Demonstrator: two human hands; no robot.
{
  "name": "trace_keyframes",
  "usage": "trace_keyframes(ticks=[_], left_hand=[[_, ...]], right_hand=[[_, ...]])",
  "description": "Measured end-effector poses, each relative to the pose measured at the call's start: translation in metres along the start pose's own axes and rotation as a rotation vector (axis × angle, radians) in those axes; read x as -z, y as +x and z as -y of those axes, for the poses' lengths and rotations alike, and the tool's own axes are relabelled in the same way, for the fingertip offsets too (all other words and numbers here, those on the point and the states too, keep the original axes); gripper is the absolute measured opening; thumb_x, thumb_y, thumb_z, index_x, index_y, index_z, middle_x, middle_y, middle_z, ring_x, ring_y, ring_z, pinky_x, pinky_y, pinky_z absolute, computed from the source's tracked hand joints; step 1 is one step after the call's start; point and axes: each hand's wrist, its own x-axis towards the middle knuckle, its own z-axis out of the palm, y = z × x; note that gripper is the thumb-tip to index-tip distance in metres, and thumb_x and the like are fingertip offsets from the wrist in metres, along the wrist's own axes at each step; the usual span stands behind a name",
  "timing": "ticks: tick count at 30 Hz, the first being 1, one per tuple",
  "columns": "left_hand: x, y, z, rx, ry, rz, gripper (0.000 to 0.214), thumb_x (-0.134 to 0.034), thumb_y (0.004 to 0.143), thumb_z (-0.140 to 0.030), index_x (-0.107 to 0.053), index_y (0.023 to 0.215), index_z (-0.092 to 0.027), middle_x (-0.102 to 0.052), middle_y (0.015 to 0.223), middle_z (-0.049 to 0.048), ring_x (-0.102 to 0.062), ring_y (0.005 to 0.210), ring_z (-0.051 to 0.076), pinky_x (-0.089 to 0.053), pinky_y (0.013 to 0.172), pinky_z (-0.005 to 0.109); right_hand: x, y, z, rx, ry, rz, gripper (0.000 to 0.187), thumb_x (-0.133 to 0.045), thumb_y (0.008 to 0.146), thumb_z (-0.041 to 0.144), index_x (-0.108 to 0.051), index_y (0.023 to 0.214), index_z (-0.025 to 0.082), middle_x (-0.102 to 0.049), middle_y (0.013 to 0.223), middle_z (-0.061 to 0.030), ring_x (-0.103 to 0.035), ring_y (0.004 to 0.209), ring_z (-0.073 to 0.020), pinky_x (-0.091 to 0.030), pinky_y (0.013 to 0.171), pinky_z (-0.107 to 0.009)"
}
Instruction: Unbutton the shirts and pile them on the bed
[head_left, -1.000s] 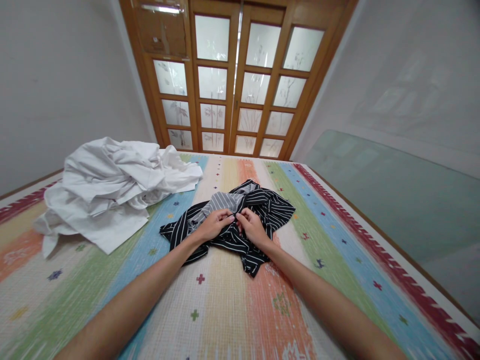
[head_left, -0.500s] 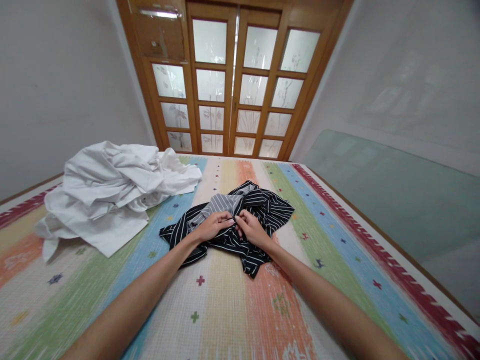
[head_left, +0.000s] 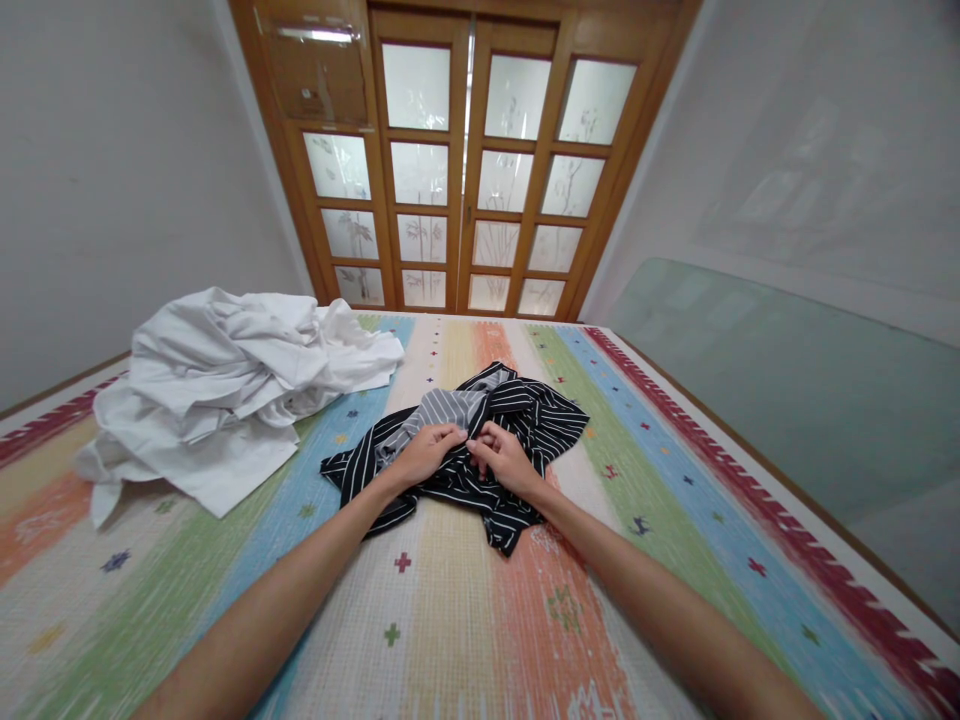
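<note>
A crumpled black garment with thin white stripes (head_left: pixel 525 420) lies in the middle of a bed covered by a colourful striped sheet (head_left: pixel 450 620). Both my hands rest on top of it, side by side. My left hand (head_left: pixel 424 455) has its fingers curled and pinches a fold of the striped cloth. My right hand (head_left: pixel 504 458) also pinches the cloth, its fingertips almost touching those of the left. A grey striped inner side of the garment shows just beyond my left hand.
A heap of white cloth (head_left: pixel 225 390) lies on the bed at the far left. Wooden doors with frosted glass panes (head_left: pixel 465 170) stand beyond the bed. A pale green surface (head_left: pixel 787 390) runs along the right edge of the bed.
Both hands stay on the striped garment with only slight finger movement. The view has shifted a little.
</note>
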Motion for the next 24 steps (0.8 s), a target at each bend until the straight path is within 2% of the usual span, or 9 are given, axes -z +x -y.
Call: trace_keyframes(ticks=[9, 14, 19, 24], left_hand=[[-0.0001, -0.0009, -0.0003, 0.003, -0.022, 0.009, 0.033, -0.048, 0.085, -0.045, -0.058, 0.069, -0.017, -0.057, 0.067, -0.0013, -0.05, 0.069, 0.015, -0.042, 0.073, 0.028], [0.0016, -0.0002, 0.0028, -0.01, -0.032, 0.012, 0.032, -0.047, 0.085, -0.042, -0.058, 0.069, -0.017, -0.057, 0.068, -0.0017, -0.051, 0.07, 0.015, -0.041, 0.074, 0.028], [0.0004, -0.0017, 0.0009, -0.013, -0.083, 0.035, 0.03, -0.051, 0.084, -0.042, -0.062, 0.076, -0.016, -0.063, 0.074, 0.0003, -0.055, 0.076, 0.016, -0.042, 0.079, 0.03], [-0.0039, -0.0017, 0.0015, -0.018, -0.068, -0.027, 0.03, -0.053, 0.084, -0.043, -0.061, 0.072, -0.016, -0.062, 0.071, 0.0003, -0.054, 0.072, 0.015, -0.042, 0.076, 0.029]], right_hand=[[0.008, 0.0024, -0.0002, -0.065, 0.116, 0.034, 0.039, -0.074, 0.068, 0.05, -0.052, 0.074, 0.019, -0.064, 0.058, 0.003, -0.051, 0.04, -0.0076, -0.042, 0.042, -0.02], [0.0077, 0.0023, 0.0016, -0.093, 0.126, 0.045, 0.034, -0.074, 0.067, 0.045, -0.058, 0.074, 0.016, -0.066, 0.058, 0.0014, -0.051, 0.039, -0.0074, -0.039, 0.041, -0.02], [0.0034, 0.0024, -0.0013, -0.079, 0.144, -0.044, 0.022, -0.067, 0.071, 0.036, -0.057, 0.077, 0.017, -0.063, 0.054, 0.0034, -0.049, 0.036, -0.0074, -0.036, 0.039, -0.019], [0.0028, 0.0017, -0.0033, -0.097, 0.243, -0.093, 0.017, -0.062, 0.07, 0.034, -0.054, 0.074, 0.019, -0.064, 0.058, 0.0028, -0.051, 0.039, -0.0091, -0.043, 0.04, -0.021]])
